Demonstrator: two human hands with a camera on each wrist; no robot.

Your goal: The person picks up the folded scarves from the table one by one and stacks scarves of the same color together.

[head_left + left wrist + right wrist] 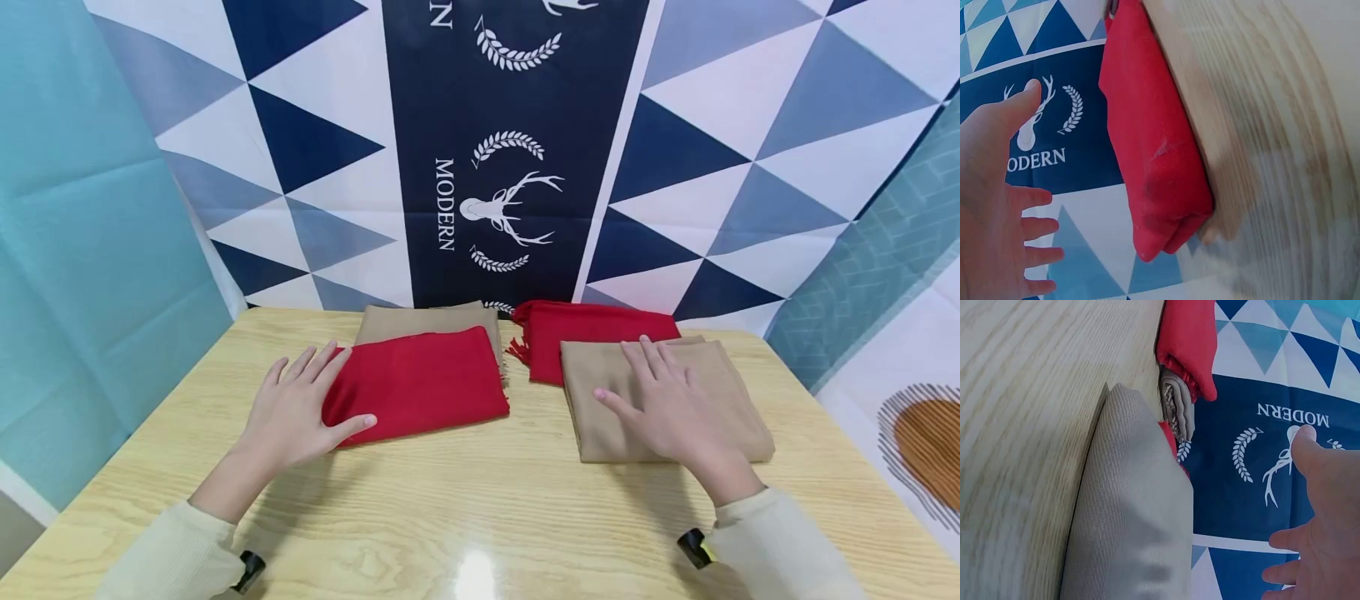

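Observation:
My left hand (300,408), fingers spread and straight, hovers over the left end of a folded red scarf (427,383). A gap between that hand and the red scarf (1150,137) shows in the left wrist view. Under and behind this scarf lies a folded beige scarf (427,322), partly hidden. On the other side, my right hand (667,408) is held with extended fingers above a folded beige cloth (723,392), apart from it in the right wrist view. Another red scarf (592,329) with fringe lies partly behind that beige cloth. Neither hand holds anything.
The pale wooden table (450,500) bears all the folded pieces. Behind it hangs a curtain (330,150) with triangles and a deer-head print. Plain teal fabric (90,233) hangs at the left, and a patterned white cloth (900,358) is on the right.

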